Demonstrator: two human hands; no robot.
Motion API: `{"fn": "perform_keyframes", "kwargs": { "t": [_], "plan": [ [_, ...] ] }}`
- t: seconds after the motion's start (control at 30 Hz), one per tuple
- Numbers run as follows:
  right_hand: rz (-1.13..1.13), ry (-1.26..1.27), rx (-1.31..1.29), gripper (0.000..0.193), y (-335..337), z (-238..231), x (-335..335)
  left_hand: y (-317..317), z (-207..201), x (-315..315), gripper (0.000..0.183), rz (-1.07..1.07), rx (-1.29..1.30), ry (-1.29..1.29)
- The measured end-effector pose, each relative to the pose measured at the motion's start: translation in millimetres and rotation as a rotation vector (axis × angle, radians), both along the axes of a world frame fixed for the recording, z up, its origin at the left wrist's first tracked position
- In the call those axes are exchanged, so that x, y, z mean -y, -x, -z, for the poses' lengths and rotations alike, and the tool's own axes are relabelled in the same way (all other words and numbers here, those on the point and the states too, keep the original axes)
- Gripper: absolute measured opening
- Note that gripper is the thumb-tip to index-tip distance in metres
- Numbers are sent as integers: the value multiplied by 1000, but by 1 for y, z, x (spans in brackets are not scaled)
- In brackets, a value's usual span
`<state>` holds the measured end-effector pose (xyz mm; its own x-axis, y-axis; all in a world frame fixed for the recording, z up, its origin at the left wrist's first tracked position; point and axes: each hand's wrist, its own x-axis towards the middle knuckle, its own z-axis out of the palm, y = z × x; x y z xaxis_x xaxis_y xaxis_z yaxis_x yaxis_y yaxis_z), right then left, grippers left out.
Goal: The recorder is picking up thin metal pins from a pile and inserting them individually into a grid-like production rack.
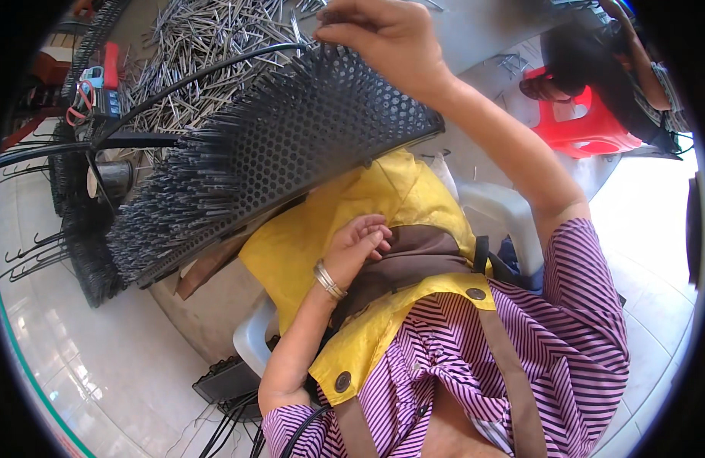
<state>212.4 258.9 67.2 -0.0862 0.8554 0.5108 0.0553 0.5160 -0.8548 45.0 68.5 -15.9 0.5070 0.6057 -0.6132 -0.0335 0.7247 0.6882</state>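
Note:
A black board pierced with round holes (291, 137) lies slanted in front of me, above my lap. Dark thin rods (188, 187) stand densely in its left part and along its far edge. My right hand (387, 34) is over the far edge, thumb and fingers pinched together near the rod tips; what is between them is too small to make out. My left hand (360, 243), with metal bangles (329, 280) at the wrist, hovers before my yellow apron (352, 187). Its fingers are loosely curled in, and no object shows in them.
Beyond the board lies a large heap of loose metal rods (207, 61). A black cable (207, 70) arches over it. At left are a metal can (112, 179) and hooked black wires (36, 256). Another person sits near a red plastic stool (589, 126) at upper right.

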Motion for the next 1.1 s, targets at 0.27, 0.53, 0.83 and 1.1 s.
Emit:
{"fn": "perform_keyframes", "kwargs": {
  "t": [0.27,0.53,0.83,1.1],
  "plan": [
    [64,10,95,11,0,-6,-6,1,3,3,36,-23,23,-9],
    [82,67,-30,11,0,-10,-9,1,2,3,35,-39,34,6],
    [-1,-60,242,15,0,-5,-11,1,4,2,35,-39,21,24],
    [-3,-402,517,4,14,-8,-19,0,3,2,36,-39,14,18]
  ]
}}
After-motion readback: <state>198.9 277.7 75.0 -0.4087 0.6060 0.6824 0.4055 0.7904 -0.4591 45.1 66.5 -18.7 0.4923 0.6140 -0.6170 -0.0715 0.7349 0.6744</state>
